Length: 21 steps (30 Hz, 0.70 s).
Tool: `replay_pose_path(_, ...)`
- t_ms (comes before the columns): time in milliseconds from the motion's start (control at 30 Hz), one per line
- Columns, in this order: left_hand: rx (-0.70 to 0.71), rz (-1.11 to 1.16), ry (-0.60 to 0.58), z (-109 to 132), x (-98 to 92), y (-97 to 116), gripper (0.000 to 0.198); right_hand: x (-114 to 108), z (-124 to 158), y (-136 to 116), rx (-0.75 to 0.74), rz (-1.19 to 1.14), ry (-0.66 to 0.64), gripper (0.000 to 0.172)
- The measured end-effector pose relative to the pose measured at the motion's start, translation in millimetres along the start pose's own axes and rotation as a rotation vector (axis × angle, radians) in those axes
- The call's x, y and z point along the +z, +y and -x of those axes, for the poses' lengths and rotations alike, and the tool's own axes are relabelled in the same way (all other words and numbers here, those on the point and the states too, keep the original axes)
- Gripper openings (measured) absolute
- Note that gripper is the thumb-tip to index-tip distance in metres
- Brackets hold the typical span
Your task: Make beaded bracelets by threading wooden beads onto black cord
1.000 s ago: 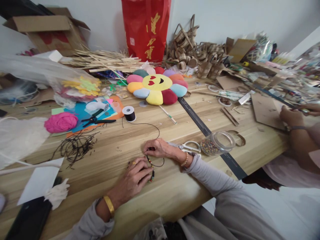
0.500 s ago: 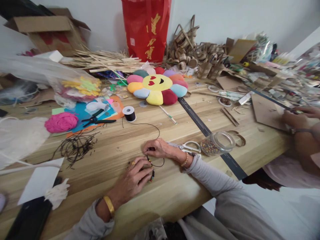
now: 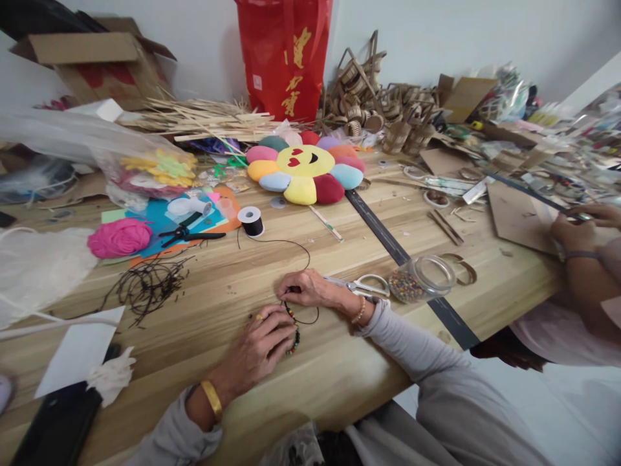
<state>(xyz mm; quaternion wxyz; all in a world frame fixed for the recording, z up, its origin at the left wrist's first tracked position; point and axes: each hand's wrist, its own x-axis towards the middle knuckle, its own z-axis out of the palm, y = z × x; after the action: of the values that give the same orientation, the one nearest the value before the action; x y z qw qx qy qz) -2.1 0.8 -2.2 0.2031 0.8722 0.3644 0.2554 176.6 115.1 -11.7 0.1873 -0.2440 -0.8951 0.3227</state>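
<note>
Near the table's front edge, my left hand (image 3: 266,340) is closed on a beaded bracelet (image 3: 296,338) of small coloured beads strung on black cord. Just beyond it, my right hand (image 3: 305,287) pinches the black cord (image 3: 310,322) at the bracelet's upper end; its fingertips are partly hidden. A loop of the cord lies below my right wrist. More cord runs back from that hand to a white spool of black cord (image 3: 251,221). White-handled scissors (image 3: 371,285) lie beside my right wrist. A clear jar of coloured beads (image 3: 421,279) rests tipped on its side.
A tangle of black cord (image 3: 145,285), pink yarn (image 3: 119,238) and black pliers (image 3: 187,232) lie left. A flower cushion (image 3: 305,167) and a red bag (image 3: 286,61) stand behind. At right, a co-worker's hands (image 3: 579,226) work over a cardboard piece (image 3: 519,217).
My two hands, the bracelet and the cord stay in the same place. The co-worker's hands at the right have shifted slightly.
</note>
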Motion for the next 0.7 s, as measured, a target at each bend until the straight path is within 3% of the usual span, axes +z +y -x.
replay_pose_path(133,-0.025,0.012,0.057,0,0.6,-2,0.019,1,1,0,-0.007,-0.001,0.003,0.008)
replay_pose_path(400,-0.166,0.0,0.348,-1,1.4,-18,0.014,-2,0,-2,0.026,-0.091,0.003,0.007)
replay_pose_path(533,-0.285,0.015,0.388,-3,-1.6,-24,0.014,-5,-1,-3,0.068,-0.24,0.009,0.007)
replay_pose_path(700,-0.307,0.056,0.361,-6,-2.3,-22,0.015,-10,-1,-16,0.112,-0.434,-0.027,0.011)
